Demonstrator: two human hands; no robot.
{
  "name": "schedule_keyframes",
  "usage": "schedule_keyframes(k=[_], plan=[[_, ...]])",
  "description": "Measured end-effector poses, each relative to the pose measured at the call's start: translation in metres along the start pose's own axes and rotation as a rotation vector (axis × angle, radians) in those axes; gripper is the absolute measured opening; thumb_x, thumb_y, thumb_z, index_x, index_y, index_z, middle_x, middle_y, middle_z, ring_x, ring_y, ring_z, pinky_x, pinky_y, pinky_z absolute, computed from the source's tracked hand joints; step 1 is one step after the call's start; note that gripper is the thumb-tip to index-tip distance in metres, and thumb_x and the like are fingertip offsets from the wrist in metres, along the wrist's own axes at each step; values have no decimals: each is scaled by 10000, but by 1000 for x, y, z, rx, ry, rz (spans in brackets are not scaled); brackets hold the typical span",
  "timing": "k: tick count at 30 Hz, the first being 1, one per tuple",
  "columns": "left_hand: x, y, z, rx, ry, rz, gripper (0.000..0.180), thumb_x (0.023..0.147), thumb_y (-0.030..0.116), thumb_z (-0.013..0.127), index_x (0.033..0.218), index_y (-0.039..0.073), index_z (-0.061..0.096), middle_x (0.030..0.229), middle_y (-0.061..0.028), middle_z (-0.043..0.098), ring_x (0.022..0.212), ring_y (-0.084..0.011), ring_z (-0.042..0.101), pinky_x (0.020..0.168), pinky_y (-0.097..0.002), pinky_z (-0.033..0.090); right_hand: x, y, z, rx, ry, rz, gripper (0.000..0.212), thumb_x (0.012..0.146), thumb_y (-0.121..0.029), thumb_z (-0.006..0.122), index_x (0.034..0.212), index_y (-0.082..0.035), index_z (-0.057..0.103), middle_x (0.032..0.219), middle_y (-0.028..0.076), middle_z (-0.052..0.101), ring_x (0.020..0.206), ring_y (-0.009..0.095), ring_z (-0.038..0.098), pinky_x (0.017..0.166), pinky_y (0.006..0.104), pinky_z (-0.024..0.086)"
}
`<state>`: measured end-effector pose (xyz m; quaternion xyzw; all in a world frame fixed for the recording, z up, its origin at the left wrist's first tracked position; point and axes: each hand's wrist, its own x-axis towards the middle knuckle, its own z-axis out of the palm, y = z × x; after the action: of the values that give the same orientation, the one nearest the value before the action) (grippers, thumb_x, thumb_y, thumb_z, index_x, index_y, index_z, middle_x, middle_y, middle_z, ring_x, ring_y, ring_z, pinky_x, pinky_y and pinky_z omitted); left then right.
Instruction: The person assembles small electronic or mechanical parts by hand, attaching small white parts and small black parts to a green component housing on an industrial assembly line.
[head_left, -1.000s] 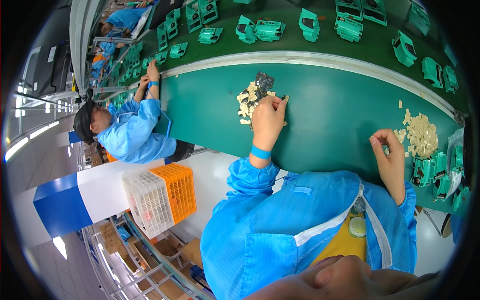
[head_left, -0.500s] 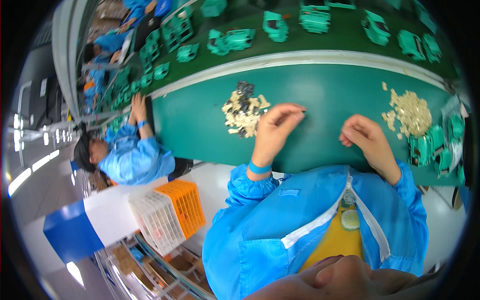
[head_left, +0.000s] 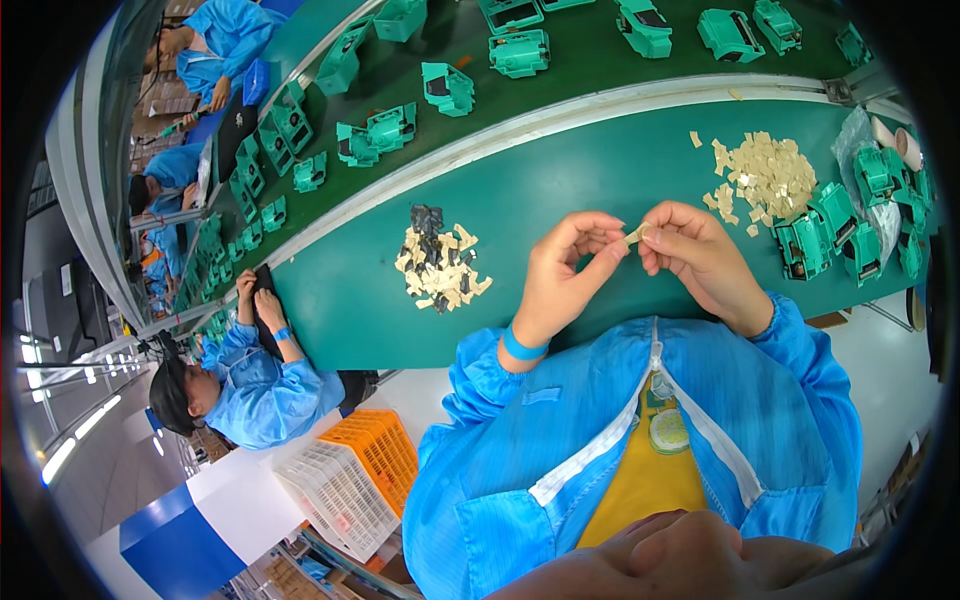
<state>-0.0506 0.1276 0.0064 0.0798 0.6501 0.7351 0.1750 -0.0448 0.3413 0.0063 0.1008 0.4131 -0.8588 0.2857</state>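
Observation:
A small cream-coloured flat piece (head_left: pixel 635 235) is pinched between the fingertips of both hands above the green worktop. My left hand (head_left: pixel 568 275), with a blue band at its wrist, has thumb and fingers closed at the piece's left end. My right hand (head_left: pixel 692 248) grips its right end between thumb and bent fingers. To the left lies a pile of cream and black pieces (head_left: pixel 440 262). A larger heap of similar cream pieces (head_left: pixel 770 178) lies to the right, beyond my right hand.
Green plastic housings (head_left: pixel 805 245) and a clear plastic bag (head_left: pixel 852 140) crowd the worktop's right end. Behind a pale rail, a conveyor carries more green housings (head_left: pixel 520 53). A co-worker (head_left: pixel 262 385) sits at the left; orange and white crates (head_left: pixel 375 450) stand below.
My hands have come together and now meet at the small cream piece. The view has turned, so both piles appear shifted left. Housings on the conveyor appear in different places.

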Motion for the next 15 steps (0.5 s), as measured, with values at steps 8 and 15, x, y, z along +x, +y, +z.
schedule_keyframes(k=[8,15], plan=[[14,1,10,707,154,402,170,877,-17,751,1036,23,707,1015,-89,683,916,-203,661,790,-315,531,0,5,-7,-198,0,-139,61,968,-69,652,1009,-26,666,904,10,657,832,85,615,770,247,497],[17,3,17,776,104,448,136,821,25,774,953,40,745,955,-70,669,868,-274,649,747,-389,513,-3,10,-12,-411,77,-289,58,967,-19,645,1011,18,651,952,12,629,854,64,593,746,239,494]])
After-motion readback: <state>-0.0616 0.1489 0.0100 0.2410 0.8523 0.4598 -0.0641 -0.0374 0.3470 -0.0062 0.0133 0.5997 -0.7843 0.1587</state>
